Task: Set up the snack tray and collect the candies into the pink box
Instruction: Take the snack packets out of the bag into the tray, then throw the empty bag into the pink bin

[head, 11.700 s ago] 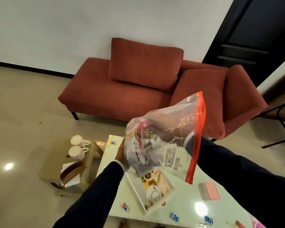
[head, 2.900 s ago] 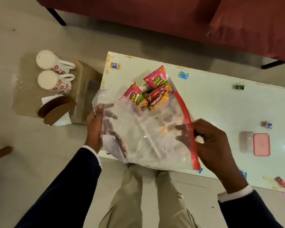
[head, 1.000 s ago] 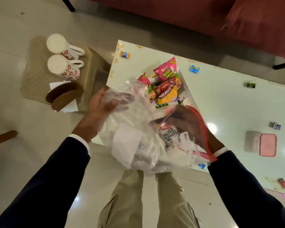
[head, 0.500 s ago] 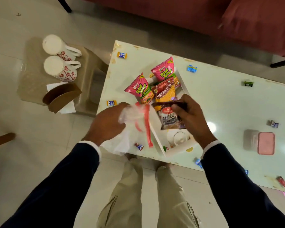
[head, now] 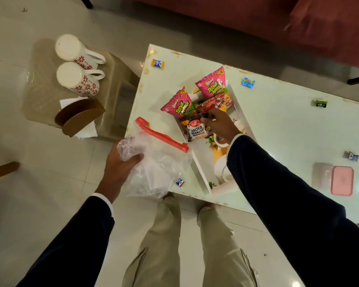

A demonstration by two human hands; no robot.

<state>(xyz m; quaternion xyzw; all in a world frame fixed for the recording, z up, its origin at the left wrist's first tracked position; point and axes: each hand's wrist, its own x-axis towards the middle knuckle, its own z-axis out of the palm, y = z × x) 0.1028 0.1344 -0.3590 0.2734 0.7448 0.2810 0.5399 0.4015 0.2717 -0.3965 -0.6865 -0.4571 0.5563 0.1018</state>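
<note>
Clear plastic zip bag with a red seal hangs crumpled in the left hand at the table's near edge. The right hand pinches a salted peanuts packet over the white snack tray, seemingly touching it. The pink box sits closed, well right.

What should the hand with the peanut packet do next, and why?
Probably lower the peanut packet and let go. The right hand pinches it just over the white tray, beside the other snack packets, so it seems nearly placed.
</note>
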